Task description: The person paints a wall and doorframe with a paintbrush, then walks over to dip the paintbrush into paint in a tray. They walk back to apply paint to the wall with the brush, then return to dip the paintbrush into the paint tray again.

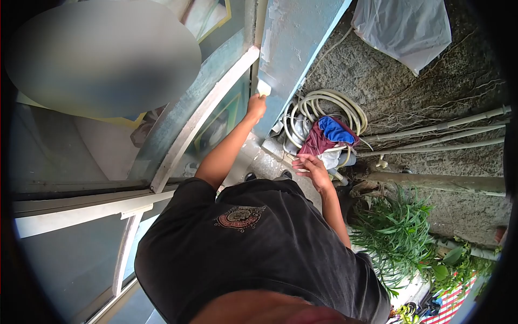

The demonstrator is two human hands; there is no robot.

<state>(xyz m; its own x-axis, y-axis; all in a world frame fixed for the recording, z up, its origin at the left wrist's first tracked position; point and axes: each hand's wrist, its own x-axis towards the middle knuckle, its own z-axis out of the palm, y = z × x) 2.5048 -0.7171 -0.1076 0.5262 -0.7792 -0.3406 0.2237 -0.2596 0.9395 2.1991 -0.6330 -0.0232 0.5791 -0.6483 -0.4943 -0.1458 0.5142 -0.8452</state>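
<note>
My left hand (257, 106) is closed on a flat, pale scraper (263, 87), held up against the blue wall (286, 48) beside the window frame. Its handle is hidden in my fingers. Patches of lighter, worn surface show on that wall. My right hand (313, 170) hangs lower and to the right, with fingers loosely bent and apart, and I see nothing in it. Just beyond it in view lie a maroon and blue cloth (329, 135) and a coiled cream hose (356, 110).
Glazed panels with a pale curved frame (208, 110) stand on the left. Along the rough wall (388, 86) at right run several pipes (437, 129). A plastic bag (404, 29) hangs above, and a leafy plant (394, 227) grows lower right.
</note>
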